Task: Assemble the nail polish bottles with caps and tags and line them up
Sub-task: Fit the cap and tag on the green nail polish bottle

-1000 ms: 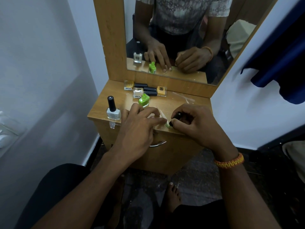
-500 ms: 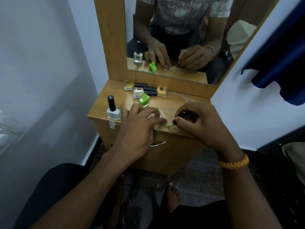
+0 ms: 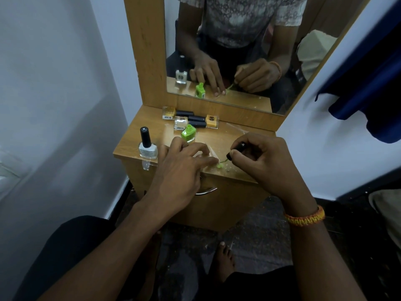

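My right hand (image 3: 258, 157) pinches a black brush cap (image 3: 235, 149) whose green-tipped brush touches the tabletop near the front edge. My left hand (image 3: 184, 161) lies flat with straight fingers pressing a clear plastic piece (image 3: 211, 152) onto the wood. An uncapped green bottle (image 3: 188, 133) stands just behind my left hand. A capped white bottle (image 3: 147, 146) stands upright at the front left corner. Three capped bottles lie on their sides near the mirror: a yellow one (image 3: 169, 112), a clear one (image 3: 181, 123) and an orange one (image 3: 211, 121).
The small wooden dressing table (image 3: 138, 127) has a mirror (image 3: 238, 51) behind it, which reflects my hands and the bottles. A white wall stands to the left, a blue cloth (image 3: 368, 83) hangs at the right. A metal drawer handle (image 3: 206, 191) sits below the front edge.
My right hand has shifted slightly right and tilted the cap, dragging the brush tip along the table. My left hand and the bottles have stayed put.
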`<state>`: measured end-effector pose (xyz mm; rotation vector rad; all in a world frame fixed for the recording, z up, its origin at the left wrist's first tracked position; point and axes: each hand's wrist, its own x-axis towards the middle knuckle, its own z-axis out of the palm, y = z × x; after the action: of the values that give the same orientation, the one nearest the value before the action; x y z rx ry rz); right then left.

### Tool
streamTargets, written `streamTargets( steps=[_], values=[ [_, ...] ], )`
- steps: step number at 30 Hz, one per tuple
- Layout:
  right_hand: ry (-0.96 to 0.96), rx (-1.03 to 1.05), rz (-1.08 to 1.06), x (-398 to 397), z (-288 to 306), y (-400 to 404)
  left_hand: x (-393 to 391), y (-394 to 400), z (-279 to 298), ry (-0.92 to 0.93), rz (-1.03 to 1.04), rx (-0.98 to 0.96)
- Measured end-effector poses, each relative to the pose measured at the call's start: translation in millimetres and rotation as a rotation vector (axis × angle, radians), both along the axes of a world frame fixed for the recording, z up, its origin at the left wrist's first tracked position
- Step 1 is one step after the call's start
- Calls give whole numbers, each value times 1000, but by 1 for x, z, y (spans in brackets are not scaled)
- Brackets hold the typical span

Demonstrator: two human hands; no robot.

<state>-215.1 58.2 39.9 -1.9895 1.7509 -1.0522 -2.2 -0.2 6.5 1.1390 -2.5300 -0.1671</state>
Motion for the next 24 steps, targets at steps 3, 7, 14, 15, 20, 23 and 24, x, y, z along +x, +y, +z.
streamTargets(
  steps=[3,7,14,15,20,23,24],
  values=[
    [73,66,27,3,-4,-2,0,0,-1,-8,-1,-9],
    [53,64,28,-2,1,1,0,-1,-2,0,0,-6],
    [76,71,13,4,-3,-2,0,1,1,-14,8,-2],
    [80,89,20,3,-3,-2,0,1,1,-14,9,-2],
    [48,11,1,0,4,2,1,1,1,-2,5,-1],
    [83,6,-14,4,1,0,1,1,1,-10,7,-2],
    [103,33,-9,4,-1,-1,0,1,1,-13,8,0]
  ],
)
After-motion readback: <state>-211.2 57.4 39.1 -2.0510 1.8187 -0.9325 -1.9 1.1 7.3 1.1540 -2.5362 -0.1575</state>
